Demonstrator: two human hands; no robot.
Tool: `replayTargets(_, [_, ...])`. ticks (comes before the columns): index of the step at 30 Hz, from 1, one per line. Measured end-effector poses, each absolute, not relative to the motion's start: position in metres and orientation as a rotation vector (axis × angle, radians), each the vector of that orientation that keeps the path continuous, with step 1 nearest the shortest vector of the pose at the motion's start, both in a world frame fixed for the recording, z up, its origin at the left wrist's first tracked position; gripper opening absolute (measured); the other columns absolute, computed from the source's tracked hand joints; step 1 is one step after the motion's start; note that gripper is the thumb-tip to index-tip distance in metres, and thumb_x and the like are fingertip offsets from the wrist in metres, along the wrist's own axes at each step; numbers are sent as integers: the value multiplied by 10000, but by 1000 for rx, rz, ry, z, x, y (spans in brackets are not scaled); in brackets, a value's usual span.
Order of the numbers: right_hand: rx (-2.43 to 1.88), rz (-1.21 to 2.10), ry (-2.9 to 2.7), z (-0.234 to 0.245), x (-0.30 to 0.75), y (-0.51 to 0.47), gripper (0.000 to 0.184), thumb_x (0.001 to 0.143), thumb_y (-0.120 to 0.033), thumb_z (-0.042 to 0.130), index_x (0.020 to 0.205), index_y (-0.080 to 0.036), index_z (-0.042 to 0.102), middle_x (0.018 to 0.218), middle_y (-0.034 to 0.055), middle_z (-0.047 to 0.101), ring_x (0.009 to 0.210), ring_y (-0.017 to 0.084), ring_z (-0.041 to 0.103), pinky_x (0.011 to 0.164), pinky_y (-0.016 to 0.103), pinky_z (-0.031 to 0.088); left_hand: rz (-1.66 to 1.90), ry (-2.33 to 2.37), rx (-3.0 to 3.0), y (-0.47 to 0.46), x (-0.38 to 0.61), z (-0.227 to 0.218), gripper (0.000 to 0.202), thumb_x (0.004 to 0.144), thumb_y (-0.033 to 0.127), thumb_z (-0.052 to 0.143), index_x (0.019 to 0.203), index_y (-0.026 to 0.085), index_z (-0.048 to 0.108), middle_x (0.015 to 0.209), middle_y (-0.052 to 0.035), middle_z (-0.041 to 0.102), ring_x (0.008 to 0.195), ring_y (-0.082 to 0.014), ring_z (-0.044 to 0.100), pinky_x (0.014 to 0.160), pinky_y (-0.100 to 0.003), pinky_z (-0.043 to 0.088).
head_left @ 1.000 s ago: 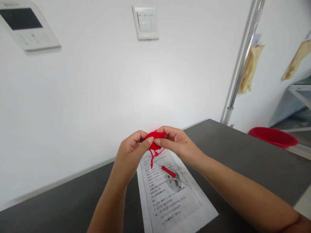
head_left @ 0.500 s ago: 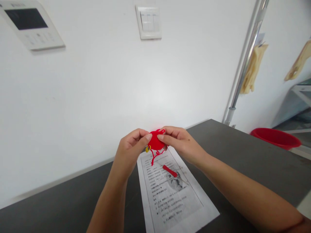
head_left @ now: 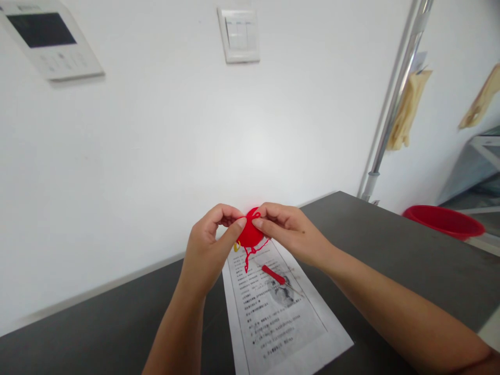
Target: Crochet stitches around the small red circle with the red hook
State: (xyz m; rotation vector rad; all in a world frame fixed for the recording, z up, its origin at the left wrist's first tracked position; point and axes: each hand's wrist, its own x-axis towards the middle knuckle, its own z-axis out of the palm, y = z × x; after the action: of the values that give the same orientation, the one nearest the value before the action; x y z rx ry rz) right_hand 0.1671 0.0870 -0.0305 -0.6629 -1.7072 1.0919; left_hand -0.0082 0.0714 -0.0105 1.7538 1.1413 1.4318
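Between my hands is a round red crochet piece [head_left: 250, 235], held up above the far end of a printed sheet. My left hand [head_left: 213, 242] pinches its left side between thumb and fingers. On the opposite side, my right hand [head_left: 291, 229] grips it the same way, with a small loop of red yarn at the fingertips. Loose red yarn [head_left: 247, 260] dangles below the piece. A yellow stitch marker [head_left: 236, 246] hangs at its left edge, by my left thumb. Lying on the sheet is a crochet hook [head_left: 273, 274] with a red handle.
The printed paper [head_left: 289, 341] lies on a dark grey table [head_left: 390, 260] against a white wall. A red basin [head_left: 443, 221] stands beyond the table's right edge. A metal pole [head_left: 394, 104] rises behind, with yellowish gloves [head_left: 410, 112] hanging nearby.
The crochet piece has turned slightly in my fingers, and my left hand has shifted a little up and inward. The yarn loop near my right fingers has moved left.
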Motion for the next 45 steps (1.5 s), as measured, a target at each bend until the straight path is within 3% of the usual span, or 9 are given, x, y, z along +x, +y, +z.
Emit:
replayTargets(4, [-595,1289,-1650,-29,167,88,241,871,-414,667,850,-179,617,698,-15,586,630,120,512,625,281,406,1462,1129,1693,75,-10,-11,176,798,319,682,669,207,639,658,17,627,664,-165,554,646,-276,437])
replayTargets(8, [-637,1257,-1604,-28,167,87,277,808,-413,745,855,-187,592,639,-58,513,566,95,445,563,257,347,1387,1082,1765,75,-13,-10,156,847,268,568,797,220,707,786,-2,701,800,-195,621,755,-298,462])
replayTargets(15, [-675,994,-1767,-28,167,84,106,874,-277,636,837,-197,577,715,-22,573,645,124,497,614,276,390,1357,1210,1993,68,-7,-7,88,830,241,656,748,212,672,736,4,658,742,-182,586,710,-295,437])
replayTargets(17, [-692,903,-1859,-27,168,85,148,926,-276,569,803,-196,587,728,-4,590,681,143,519,653,295,407,1380,1201,1967,68,-5,-9,98,841,244,648,752,210,668,736,5,648,732,-174,577,692,-289,431])
replayTargets(23, [-483,476,-2007,-26,173,88,165,986,-235,522,867,-203,632,850,37,649,826,173,582,791,315,450,1303,904,1385,73,2,-14,182,729,325,754,707,173,658,630,13,638,577,-122,531,583,-244,417])
replayTargets(28, [-601,681,-1963,-27,172,89,182,970,-250,502,842,-179,610,779,12,613,720,148,553,694,291,439,1434,816,1187,74,10,-14,217,626,278,839,662,159,661,586,22,641,543,-90,526,563,-203,420])
replayTargets(34, [-774,783,-1937,-26,171,88,212,937,-272,515,772,-169,598,743,9,619,679,140,542,654,281,423,1481,831,1356,78,7,-21,116,719,249,804,745,177,717,682,26,681,635,-92,579,628,-193,459])
replayTargets(42, [-430,177,-2096,-34,172,95,162,995,-182,492,884,-160,609,794,41,635,746,158,529,711,287,426,1478,818,1202,78,10,-19,205,619,235,840,605,156,651,572,21,656,540,-90,552,552,-199,441])
replayTargets(45, [-409,205,-2069,-35,171,95,154,1008,-191,477,908,-169,592,818,40,638,750,155,540,712,282,443,1466,770,1092,77,14,-16,250,560,247,865,575,145,638,561,13,658,527,-83,547,542,-192,442])
